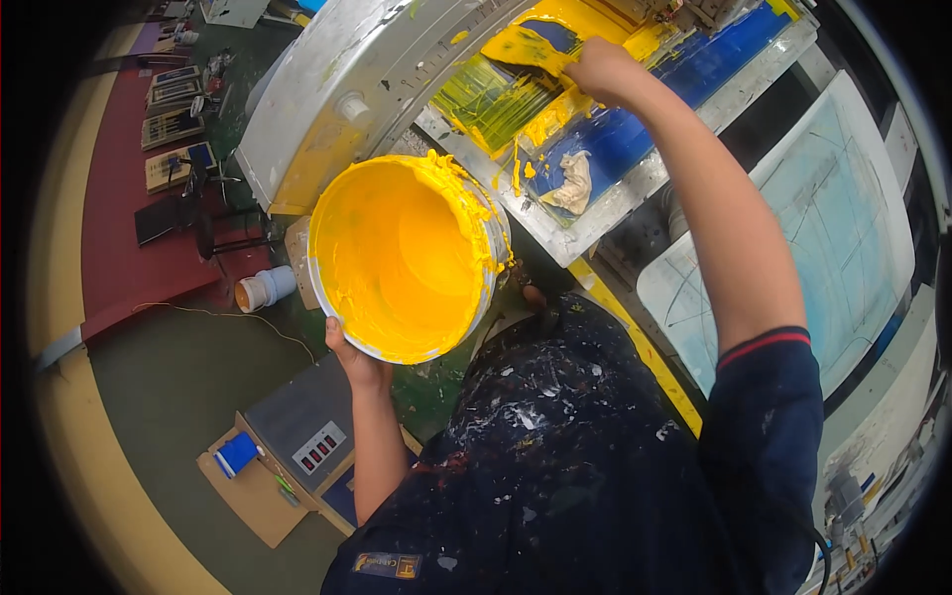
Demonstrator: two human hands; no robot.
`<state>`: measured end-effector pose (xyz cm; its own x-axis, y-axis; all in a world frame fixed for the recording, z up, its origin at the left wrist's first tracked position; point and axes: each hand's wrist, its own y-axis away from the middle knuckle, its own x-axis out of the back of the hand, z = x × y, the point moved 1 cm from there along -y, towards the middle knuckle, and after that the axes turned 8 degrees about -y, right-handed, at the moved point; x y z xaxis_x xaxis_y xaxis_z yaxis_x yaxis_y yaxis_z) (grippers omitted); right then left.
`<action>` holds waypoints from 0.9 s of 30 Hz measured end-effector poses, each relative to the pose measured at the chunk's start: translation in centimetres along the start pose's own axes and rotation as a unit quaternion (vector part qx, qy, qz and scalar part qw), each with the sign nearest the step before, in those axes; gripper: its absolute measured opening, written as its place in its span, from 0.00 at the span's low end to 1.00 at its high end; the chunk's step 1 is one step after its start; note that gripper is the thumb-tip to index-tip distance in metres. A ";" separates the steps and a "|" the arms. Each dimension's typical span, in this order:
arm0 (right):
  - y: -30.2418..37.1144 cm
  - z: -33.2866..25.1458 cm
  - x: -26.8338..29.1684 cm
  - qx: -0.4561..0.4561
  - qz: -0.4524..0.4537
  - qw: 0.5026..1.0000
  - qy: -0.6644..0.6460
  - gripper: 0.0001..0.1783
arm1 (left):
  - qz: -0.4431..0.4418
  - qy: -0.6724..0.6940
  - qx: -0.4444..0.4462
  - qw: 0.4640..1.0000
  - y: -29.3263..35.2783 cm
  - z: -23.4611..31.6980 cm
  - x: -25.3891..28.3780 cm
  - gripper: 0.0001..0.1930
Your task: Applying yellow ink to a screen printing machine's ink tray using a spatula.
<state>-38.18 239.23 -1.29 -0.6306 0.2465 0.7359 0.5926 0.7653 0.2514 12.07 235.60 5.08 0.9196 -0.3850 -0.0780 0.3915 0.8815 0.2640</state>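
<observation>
A workshop floor of dull green (169,397) spreads below, with a dark red strip (119,218) and a pale yellow band curving along its outer side. On the red strip lie several framed panels (171,124) in a row, and a small white tub (260,290) sits at the strip's edge. Nearer the person, a grey scale with a red-digit panel (302,431) rests on a piece of cardboard (253,496), and a blue-and-white object lies at the cardboard's left corner.

Ahead stands a printing frame with a metal rim (595,223); its mesh is blue, smeared heavily with yellow ink toward its far left corner. A crumpled pale rag (573,183) lies on the mesh near the frame's near edge. Behind the frame's left side a grey-white machine housing (327,79) is splashed yellow at its lower corner. To the right lies a large pale blue screen (833,228) with faint lines.

The left hand (355,359) grips from beneath a white bucket (405,260), tilted and coated inside with yellow ink, held just left of the frame's near corner. The right hand (600,69) is closed around a yellow-covered scraper (531,45), its blade over the inked far part of the mesh. The person wears a dark, paint-flecked top (555,456).
</observation>
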 end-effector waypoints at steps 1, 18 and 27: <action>-0.8 -0.6 -0.8 0.014 0.020 1.000 0.009 0.22 | 0.000 0.001 0.001 1.000 0.0 -0.1 0.1 0.37; 10.2 3.0 0.9 0.031 0.036 0.991 -0.128 0.23 | 0.022 0.023 -0.004 0.999 0.5 -0.1 -0.1 0.37; 25.8 -3.0 13.3 0.086 0.073 0.991 -0.076 0.14 | -0.043 -0.013 -0.010 0.999 3.0 3.3 -4.4 0.31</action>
<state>-29.79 260.45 16.83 -0.6210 0.4386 0.6496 0.5973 0.8015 0.0300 9.04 239.04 9.37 0.8818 -0.4657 -0.0743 0.4693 0.8506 0.2373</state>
